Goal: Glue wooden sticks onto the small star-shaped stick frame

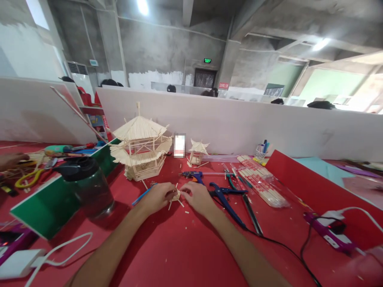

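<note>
A small frame of thin wooden sticks [176, 197] lies on the red tabletop [182, 255], several stick ends pointing outward. From the left, my left hand [158, 196] has its fingers closed at the frame's edge. My right hand [199, 196] pinches at the opposite side, fingertips near the upper sticks. Exactly which stick each hand grips is too small to tell. Behind them stand a large two-tiered stick pavilion [140, 131] and a small stick pavilion [198, 150]. A blue pen-like tool [143, 194] lies beside my left hand.
Right of my hands lie a blue glue gun [194, 175], a blue cutter [226, 201], a dark knife-like tool [252, 213] and bagged wooden sticks [260, 179]. A dark bottle [86, 187] stands left by a green divider [44, 207]. Another person's hand [13, 160] is at far left.
</note>
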Tool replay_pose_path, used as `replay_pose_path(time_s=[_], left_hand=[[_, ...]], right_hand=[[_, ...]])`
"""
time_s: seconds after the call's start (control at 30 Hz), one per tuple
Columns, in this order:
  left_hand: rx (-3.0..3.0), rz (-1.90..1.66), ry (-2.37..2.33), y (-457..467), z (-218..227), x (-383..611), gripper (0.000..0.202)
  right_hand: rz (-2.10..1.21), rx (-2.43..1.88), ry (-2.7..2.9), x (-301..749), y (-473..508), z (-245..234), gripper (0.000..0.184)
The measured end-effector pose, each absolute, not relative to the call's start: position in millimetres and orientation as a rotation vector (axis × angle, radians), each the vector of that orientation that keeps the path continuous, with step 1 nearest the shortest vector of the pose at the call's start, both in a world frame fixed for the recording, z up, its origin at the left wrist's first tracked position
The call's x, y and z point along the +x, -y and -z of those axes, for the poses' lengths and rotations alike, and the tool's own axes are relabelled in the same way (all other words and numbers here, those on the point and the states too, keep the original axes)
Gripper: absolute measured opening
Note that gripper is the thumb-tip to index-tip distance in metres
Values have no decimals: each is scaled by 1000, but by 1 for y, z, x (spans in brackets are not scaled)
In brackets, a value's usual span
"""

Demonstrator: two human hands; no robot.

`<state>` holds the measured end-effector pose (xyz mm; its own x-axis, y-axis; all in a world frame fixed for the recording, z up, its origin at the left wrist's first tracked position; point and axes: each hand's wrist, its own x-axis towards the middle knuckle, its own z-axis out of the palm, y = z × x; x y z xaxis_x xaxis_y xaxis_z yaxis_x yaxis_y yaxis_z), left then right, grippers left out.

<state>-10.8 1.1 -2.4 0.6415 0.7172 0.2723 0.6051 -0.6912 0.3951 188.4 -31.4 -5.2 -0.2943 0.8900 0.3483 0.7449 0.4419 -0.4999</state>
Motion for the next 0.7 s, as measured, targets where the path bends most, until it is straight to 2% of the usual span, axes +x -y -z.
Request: replay_pose_path(time_s=[0.57,0.7], left_hand=[[2572,-585,-1057,0,3,-8,26],[2583,-604,-1049,-4,1,-14,36]], right_hand=[[-174,-1381,2165,180,31,19,11],[-244,-1361,2131,182,30,22,11]])
